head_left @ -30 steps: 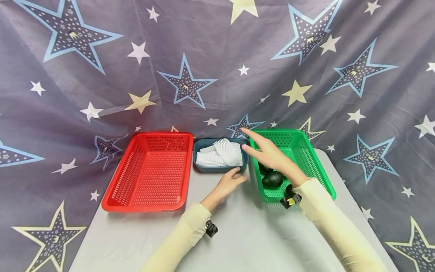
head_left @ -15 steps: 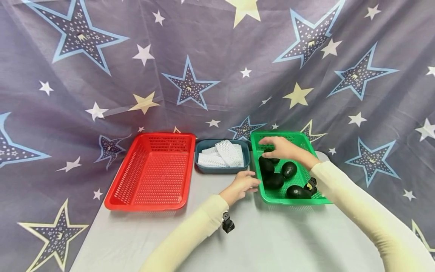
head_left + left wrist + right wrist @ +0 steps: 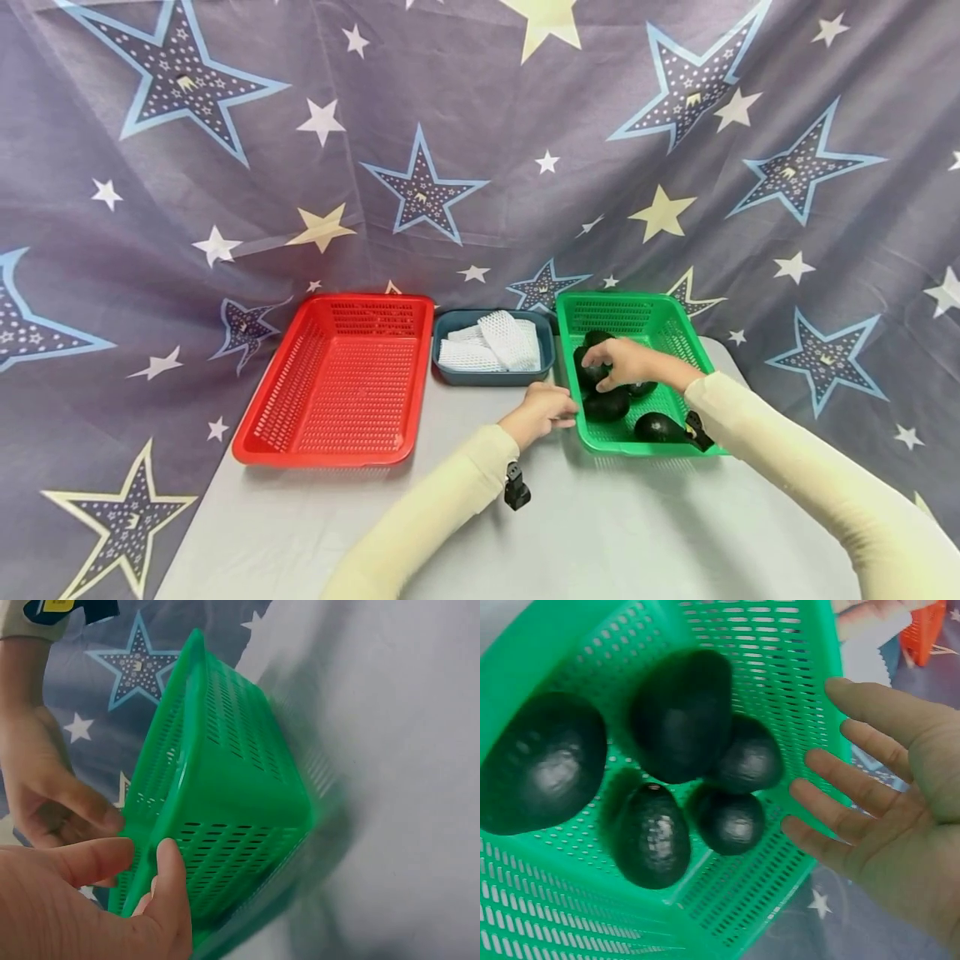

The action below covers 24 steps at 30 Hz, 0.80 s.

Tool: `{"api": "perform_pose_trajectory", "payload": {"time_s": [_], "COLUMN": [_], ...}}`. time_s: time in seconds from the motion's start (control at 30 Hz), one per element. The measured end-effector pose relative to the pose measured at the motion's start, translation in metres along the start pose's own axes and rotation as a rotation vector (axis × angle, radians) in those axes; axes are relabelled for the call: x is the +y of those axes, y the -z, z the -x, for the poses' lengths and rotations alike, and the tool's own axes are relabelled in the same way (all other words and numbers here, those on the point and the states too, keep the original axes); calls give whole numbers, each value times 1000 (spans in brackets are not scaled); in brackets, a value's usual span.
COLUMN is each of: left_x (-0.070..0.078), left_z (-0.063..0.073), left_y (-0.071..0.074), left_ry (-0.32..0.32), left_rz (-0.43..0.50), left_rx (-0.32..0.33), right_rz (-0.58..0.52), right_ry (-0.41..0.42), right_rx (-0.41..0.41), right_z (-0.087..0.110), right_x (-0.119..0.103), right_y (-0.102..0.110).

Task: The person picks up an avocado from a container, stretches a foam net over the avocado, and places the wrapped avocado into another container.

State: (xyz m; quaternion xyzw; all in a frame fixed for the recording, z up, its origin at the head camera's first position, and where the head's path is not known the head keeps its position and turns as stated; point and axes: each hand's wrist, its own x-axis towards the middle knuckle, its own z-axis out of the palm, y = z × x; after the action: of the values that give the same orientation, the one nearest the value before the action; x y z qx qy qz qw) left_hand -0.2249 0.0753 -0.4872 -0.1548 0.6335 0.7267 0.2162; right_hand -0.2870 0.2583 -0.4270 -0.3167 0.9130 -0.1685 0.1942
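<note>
Several dark avocados point(image 3: 606, 407) lie in the green plastic basket point(image 3: 637, 447) on the right, most of them along its left side. My right hand point(image 3: 628, 364) is inside the basket over the avocados, its fingers loosely bent in the head view. The right wrist view shows that hand point(image 3: 900, 795) with its fingers spread and apart from the avocados point(image 3: 654, 836). My left hand point(image 3: 542, 411) is at the basket's left rim. In the left wrist view, the rim runs between the thumb and fingers of that hand point(image 3: 105, 904), which pinch it.
A small dark blue tray point(image 3: 491, 379) with white foam net sleeves point(image 3: 510, 340) stands between the baskets. On the left is a red basket point(image 3: 324, 458) with nothing visible inside. A grey star-patterned cloth point(image 3: 465, 100) hangs behind the white table point(image 3: 585, 533).
My right hand has moved over and down into the green basket, among the avocados. My left hand has moved right from near the blue tray to the green basket's rim.
</note>
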Motion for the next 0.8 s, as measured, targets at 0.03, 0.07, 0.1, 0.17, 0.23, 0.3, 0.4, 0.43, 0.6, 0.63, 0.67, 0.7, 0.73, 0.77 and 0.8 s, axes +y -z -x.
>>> {"api": "perform_pose_trajectory", "payload": {"time_s": [0.03,0.07,0.1,0.17,0.23,0.3,0.4,0.43,0.6,0.63,0.67,0.7,0.73,0.77,0.8], "left_x": [-1,-1,-1,-2,-4,-5,-5,-6,-9,-10,-11,-11,-12,-12,-12], "left_z": [0,-1,0,0,0,0,-2,-3,-8,-9,-10,-10,-10,-11,-11], "left_y": [0,-1,-2,-2,-2,-2,-2,-2,-1,0,0,1,1,1,2], "left_ry": [4,4,5,3,3,9,17,21,17,17,15,13,12,13,14], "left_rz": [-6,-14,-20,-34,-40,-34,-25,-19,-6,-4,-5,-6,-8,-7,-6], "left_rx": [5,10,16,24,30,31,26,23,-2,-7,-13,-16,-19,-21,-22], "right_rz": [8,16,19,25,29,24,11,8,35,38,34,36,30,31,26], "right_ry": [7,12,15,17,10,0,-24,-32,-29,-27,-28,-22,-20,-16,-19], "right_rx": [-4,-7,-11,-16,-20,-26,-36,-40,-44,-42,-41,-39,-38,-38,-39], "right_z": [0,-1,-1,-1,-1,0,0,0,1,2,2,2,2,3,3], "right_x": [2,4,5,8,10,11,16,18,25,27,27,28,29,29,30], "right_y": [-3,-5,-8,-12,-16,-19,-23,-25,-32,-33,-35,-36,-37,-38,-40]}}
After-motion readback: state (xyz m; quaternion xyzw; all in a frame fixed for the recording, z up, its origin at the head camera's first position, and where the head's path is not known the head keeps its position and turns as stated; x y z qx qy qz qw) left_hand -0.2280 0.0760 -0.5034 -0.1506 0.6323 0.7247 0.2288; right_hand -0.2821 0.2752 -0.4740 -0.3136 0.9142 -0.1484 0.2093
